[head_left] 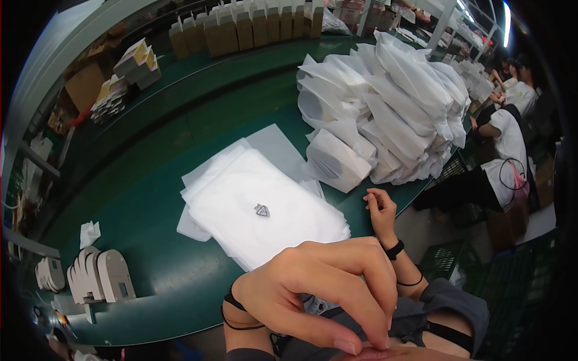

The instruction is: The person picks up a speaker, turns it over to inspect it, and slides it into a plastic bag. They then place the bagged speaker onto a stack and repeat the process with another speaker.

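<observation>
My left hand [328, 274] is raised large and close in the foreground, with a dark hair tie at its wrist. Its fingers bend down toward the thumb in a pinch, and nothing shows between the tips. Farther off, my right hand [382, 213] rests loosely at the table's edge, fingers half curled and apart, holding nothing; a black band circles its wrist. Between the hands and the far side lies a stack of flat, translucent white plastic bags [259, 186] with a small dark print. My left hand covers its near edge from view.
Filled white bags [397, 114] are heaped at the back right of the green table [168, 283]. Several pale rounded devices [114, 277] stand at the left. Boxes with raised flaps [253, 30] line the far side. A person in white [503, 144] is beyond the right edge, near green crates [448, 262].
</observation>
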Available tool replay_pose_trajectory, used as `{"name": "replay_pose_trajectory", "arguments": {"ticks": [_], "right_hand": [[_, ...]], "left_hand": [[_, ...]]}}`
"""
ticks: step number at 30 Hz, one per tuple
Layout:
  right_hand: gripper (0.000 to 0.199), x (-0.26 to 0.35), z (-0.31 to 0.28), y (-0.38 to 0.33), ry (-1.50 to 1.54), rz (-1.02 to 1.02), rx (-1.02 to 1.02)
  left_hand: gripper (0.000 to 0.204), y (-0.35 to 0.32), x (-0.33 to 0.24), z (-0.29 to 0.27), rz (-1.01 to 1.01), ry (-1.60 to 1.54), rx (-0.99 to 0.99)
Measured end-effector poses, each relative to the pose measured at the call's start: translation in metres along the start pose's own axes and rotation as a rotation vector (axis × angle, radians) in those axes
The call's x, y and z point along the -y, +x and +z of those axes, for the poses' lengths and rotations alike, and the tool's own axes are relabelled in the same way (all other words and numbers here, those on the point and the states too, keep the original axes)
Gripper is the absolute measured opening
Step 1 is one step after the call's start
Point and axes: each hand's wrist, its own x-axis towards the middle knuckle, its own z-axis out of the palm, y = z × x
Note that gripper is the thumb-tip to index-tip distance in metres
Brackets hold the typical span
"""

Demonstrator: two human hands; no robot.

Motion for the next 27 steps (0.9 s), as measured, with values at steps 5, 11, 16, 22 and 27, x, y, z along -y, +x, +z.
{"name": "replay_pose_trajectory", "arguments": {"ticks": [5, 11, 16, 22, 27], "right_hand": [[0.014, 0.002, 0.001, 0.0, 0.003, 0.005, 0.018], [0.013, -0.001, 0.001, 0.001, 0.0, -0.018, 0.0], [0.013, 0.001, 0.0, 0.0, -0.005, -0.016, 0.008], [0.013, 0.003, -0.001, -0.001, -0.002, -0.001, 0.019], [0.013, 0.001, -0.001, -0.001, 0.002, -0.01, 0.012]], "left_hand": [[0.018, 0.0, 0.012, -0.004, 0.08, -0.044, 0.075], [0.049, 0.001, 0.015, -0.019, 0.113, 0.08, 0.245], [0.013, 0.001, 0.006, 0.001, -0.12, -0.188, 0.005], [0.012, 0.002, 0.013, 0.001, -0.14, -0.214, 0.034], [0.012, 0.002, 0.015, 0.003, -0.15, -0.239, 0.03]]}}
